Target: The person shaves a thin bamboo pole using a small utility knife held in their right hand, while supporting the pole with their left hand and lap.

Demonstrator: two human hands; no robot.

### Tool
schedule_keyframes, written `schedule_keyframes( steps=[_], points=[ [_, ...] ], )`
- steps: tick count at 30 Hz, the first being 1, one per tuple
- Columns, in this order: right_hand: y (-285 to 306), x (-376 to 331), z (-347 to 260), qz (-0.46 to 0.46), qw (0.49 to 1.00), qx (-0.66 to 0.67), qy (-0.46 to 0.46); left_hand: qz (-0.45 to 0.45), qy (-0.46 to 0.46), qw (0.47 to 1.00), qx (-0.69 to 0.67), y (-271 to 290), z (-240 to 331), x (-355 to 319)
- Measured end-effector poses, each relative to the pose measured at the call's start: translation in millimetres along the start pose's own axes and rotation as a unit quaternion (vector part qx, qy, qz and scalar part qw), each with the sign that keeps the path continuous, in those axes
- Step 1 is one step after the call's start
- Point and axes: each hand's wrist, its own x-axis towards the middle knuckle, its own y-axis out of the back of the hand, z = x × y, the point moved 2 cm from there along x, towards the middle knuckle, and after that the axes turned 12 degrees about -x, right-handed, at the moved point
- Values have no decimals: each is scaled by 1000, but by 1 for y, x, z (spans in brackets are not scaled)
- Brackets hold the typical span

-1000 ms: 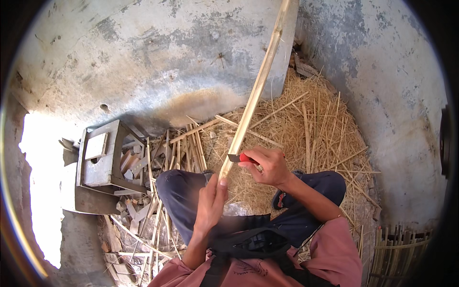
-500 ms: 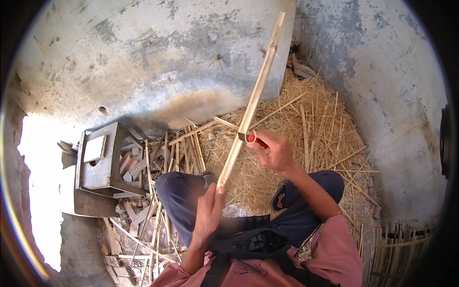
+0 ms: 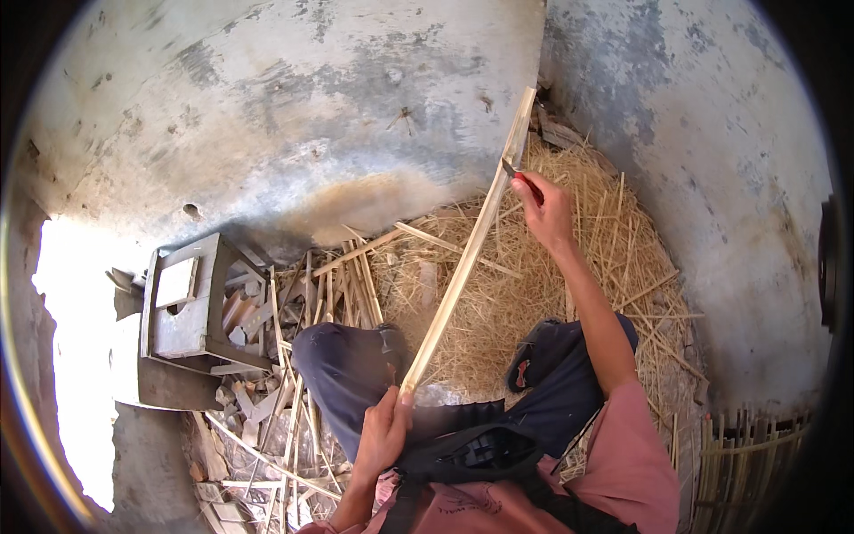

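Observation:
A long split bamboo strip (image 3: 466, 260) slants from my lap up toward the corner of the walls, its pale inner face showing. Low down, my left hand (image 3: 384, 431) is closed round its near end. Out along the strip, with the arm stretched forward, my right hand (image 3: 546, 214) grips a knife (image 3: 528, 185) by its red handle. The dark blade lies against the strip near its far end. Part of the handle is hidden by my fingers.
Bamboo shavings (image 3: 614, 231) are heaped in front of my crossed legs. To the left stands a wooden stool (image 3: 191, 307) lying on its side, beside broken rubble and loose bamboo pieces (image 3: 363, 285). A rack of upright sticks (image 3: 738, 472) is at the lower right. Worn plaster walls (image 3: 356, 98) rise close ahead.
My right hand with the knife has slid forward from the strip's middle to near its far end. The strip has come back toward me, and my left hand has dropped lower.

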Motion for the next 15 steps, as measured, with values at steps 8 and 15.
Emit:
schedule_keyframes(
  steps=[8, 15],
  points=[
    [-5, 2, 0, 15, 1000, 10, -3, -7, -3, 1000, -12, 3, -3, -1],
    [-1, 2, -6, 37, 999, -33, 1, -24, -7, 999, -24, 2, -11, 1]
  ],
)
